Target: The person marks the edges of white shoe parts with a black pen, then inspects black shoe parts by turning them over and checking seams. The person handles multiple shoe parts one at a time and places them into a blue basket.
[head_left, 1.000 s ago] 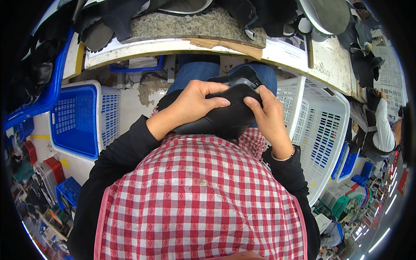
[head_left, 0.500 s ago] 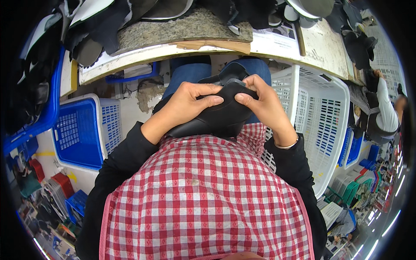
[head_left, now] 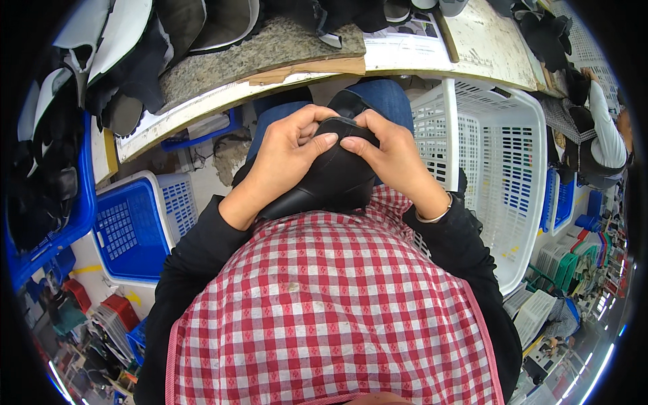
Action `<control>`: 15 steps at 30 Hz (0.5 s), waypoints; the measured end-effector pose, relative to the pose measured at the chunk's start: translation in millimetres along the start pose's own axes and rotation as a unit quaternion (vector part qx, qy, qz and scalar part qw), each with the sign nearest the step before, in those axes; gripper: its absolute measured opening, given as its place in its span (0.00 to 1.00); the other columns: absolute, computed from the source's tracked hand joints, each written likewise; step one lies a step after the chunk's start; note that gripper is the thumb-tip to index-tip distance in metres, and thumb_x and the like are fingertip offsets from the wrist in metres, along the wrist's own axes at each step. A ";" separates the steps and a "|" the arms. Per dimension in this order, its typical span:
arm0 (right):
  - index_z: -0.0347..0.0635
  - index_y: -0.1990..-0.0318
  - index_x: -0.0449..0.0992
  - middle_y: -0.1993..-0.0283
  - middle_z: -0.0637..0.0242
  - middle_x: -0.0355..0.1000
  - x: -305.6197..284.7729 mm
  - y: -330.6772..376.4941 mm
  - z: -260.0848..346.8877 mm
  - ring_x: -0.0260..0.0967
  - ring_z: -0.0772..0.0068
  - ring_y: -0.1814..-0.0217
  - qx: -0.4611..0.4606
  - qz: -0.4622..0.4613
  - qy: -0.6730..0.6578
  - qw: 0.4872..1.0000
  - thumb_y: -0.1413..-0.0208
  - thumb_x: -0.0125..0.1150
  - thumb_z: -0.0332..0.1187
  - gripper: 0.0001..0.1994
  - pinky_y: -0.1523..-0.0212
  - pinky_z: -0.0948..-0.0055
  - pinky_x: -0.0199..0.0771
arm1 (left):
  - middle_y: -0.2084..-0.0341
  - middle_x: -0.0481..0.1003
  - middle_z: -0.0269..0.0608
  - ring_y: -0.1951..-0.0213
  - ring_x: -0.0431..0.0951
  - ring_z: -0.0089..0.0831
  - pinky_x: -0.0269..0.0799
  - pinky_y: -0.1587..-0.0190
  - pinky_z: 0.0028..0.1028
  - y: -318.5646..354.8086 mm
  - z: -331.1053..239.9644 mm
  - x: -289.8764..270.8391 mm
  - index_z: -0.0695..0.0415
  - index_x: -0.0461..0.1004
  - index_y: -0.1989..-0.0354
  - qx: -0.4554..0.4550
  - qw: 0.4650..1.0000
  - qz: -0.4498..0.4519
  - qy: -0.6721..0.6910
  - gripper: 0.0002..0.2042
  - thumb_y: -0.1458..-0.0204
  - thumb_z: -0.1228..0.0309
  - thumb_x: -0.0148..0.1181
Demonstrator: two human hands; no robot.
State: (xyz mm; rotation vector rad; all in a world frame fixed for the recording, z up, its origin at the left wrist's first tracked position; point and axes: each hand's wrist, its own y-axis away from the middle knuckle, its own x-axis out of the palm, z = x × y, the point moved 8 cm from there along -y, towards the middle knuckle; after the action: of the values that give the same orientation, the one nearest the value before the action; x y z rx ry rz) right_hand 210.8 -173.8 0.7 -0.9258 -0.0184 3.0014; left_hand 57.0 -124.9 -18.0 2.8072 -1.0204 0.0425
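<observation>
A black leather shoe upper (head_left: 327, 185) rests on my lap, smooth and folded, against the red-and-white checked apron. My left hand (head_left: 287, 155) grips its upper edge, with the thumb in front and the fingers curled behind. From the other side, my right hand (head_left: 391, 155) pinches the same edge, its thumb close to the left thumb. Most of the fingertips are hidden behind the leather. Beyond the hands, another black curved part (head_left: 347, 102) shows above the edge; I cannot tell whether it belongs to the same piece.
Ahead is a worn worktable (head_left: 482, 57) with a speckled stone slab (head_left: 260, 57) and several black uppers (head_left: 179, 30). A white basket (head_left: 503, 196) stands at my right, a blue crate (head_left: 128, 226) at my left. Another person (head_left: 604, 128) works at the far right.
The hands have come closer together along the leather edge, the right thumb now near the left one. The view has shifted slightly.
</observation>
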 end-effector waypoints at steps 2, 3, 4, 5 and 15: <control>0.40 0.59 0.76 0.68 0.57 0.76 1.3 -1.1 -2.1 0.76 0.56 0.67 0.010 -0.001 -0.002 1.000 0.41 0.72 0.39 0.14 0.66 0.62 0.72 | 0.61 0.81 0.34 0.60 0.79 0.14 0.74 0.57 0.17 -1.5 2.2 -1.2 0.65 0.76 0.48 -0.009 1.000 -0.001 -0.006 0.10 0.36 0.76 0.63; 0.40 0.60 0.76 0.68 0.57 0.76 1.4 -1.4 -1.0 0.75 0.57 0.68 0.001 0.000 -0.016 1.000 0.40 0.71 0.39 0.13 0.67 0.63 0.72 | 0.62 0.81 0.33 0.61 0.78 0.14 0.74 0.58 0.17 -2.6 2.7 -1.7 0.65 0.76 0.50 -0.011 1.000 0.001 -0.009 0.09 0.36 0.75 0.63; 0.40 0.60 0.77 0.69 0.58 0.76 2.0 -2.0 -1.3 0.74 0.57 0.68 -0.001 0.002 -0.028 1.000 0.40 0.71 0.38 0.12 0.67 0.64 0.72 | 0.64 0.81 0.32 0.62 0.78 0.13 0.73 0.59 0.17 -3.8 3.6 -1.5 0.65 0.77 0.52 -0.013 1.000 0.000 -0.026 0.08 0.35 0.75 0.62; 0.40 0.61 0.77 0.69 0.58 0.75 1.9 -2.2 -2.0 0.73 0.57 0.69 -0.003 0.005 -0.041 0.999 0.40 0.71 0.38 0.12 0.67 0.65 0.71 | 0.65 0.81 0.31 0.63 0.77 0.13 0.72 0.60 0.16 -4.9 3.7 -1.6 0.64 0.77 0.54 -0.013 0.999 0.002 -0.043 0.07 0.35 0.74 0.62; 0.37 0.64 0.77 0.73 0.73 0.69 -0.4 -2.2 -26.4 0.63 0.84 0.70 0.069 0.046 -0.183 0.980 0.35 0.67 0.36 0.12 0.68 0.77 0.65 | 0.74 0.76 0.25 0.71 0.70 0.10 0.66 0.69 0.17 7.6 21.1 -6.7 0.62 0.79 0.63 -0.109 0.987 0.041 -0.113 0.05 0.40 0.74 0.69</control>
State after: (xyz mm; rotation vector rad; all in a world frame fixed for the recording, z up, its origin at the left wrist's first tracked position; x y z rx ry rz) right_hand 226.1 -171.2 -20.9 -0.3640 0.2341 3.1604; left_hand 46.4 -129.7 -38.4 2.6133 -1.1118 -0.3648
